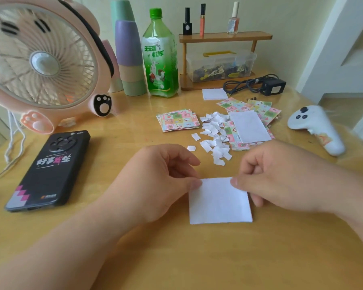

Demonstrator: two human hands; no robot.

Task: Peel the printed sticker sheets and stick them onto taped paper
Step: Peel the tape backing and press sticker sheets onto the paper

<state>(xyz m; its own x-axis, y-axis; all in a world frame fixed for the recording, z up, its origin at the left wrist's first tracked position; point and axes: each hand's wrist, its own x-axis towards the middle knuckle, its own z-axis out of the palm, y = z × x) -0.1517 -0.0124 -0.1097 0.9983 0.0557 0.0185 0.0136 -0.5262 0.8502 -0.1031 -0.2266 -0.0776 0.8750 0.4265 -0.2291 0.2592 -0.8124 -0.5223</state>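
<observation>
**On the near table, two hands pinched one white sheet**

Near the front middle of the pale wooden table (197, 258), a white square paper sheet (220, 204) lay almost flat, blank side up. The left hand (155, 181) pinched its far left corner between thumb and curled fingers. The right hand (281, 181) pinched the far right corner the same way, with its other fingers tucked by the sheet's right edge. Both sets of fingers were narrow, closed on the paper. Whether a layer was parting at the corners could not be told.

Just beyond the hands lay a loose pile of small white paper scraps (214, 141). To its left sat a neat stack of pastel printed sticker sheets (178, 120). To its right, a looser spread of printed sheets (264, 111) carried a white rectangular sheet (249, 127) on top. Further back, a small white paper pad (214, 94) lay near a black power adapter with coiled cable (272, 86).

On the left, a black phone in a printed case (50, 170) lay face down before a pink cat-shaped fan (40, 59). Behind stood stacked pastel plastic cups (129, 49), a green plastic drink bottle (160, 57) and a wooden rack (224, 36) holding a clear plastic box (218, 63). A white handheld controller (316, 128) rested at the right.
</observation>
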